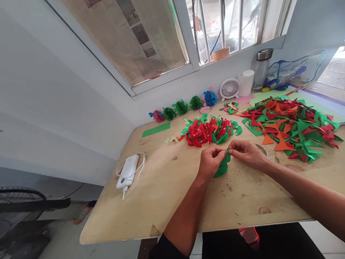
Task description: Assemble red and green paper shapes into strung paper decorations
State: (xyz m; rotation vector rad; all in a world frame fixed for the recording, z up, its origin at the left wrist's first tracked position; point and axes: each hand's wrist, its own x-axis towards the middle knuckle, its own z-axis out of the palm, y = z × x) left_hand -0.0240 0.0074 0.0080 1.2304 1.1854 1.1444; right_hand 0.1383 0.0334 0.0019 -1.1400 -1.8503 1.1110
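Note:
Between my two hands is a green paper cutout [222, 169] with a rounded lower edge, held just above the wooden table [167, 194]. My left hand [211, 162] pinches its upper edge between thumb and forefinger. At the cutout's top right corner, the thumb and forefinger of my right hand [246, 153] are also closed on it. The left hand covers part of the paper. Just beyond my hands lies a heap of red and green folded paper cutouts [199, 131], some with small white marks.
At the right spreads a large pile of red, orange and green paper scraps [293, 126]. Several finished paper figures [180, 107] line the wall beside a small white fan [229, 89] and a glass bottle [261, 70]. A white power bank [128, 171] with its cable lies at left.

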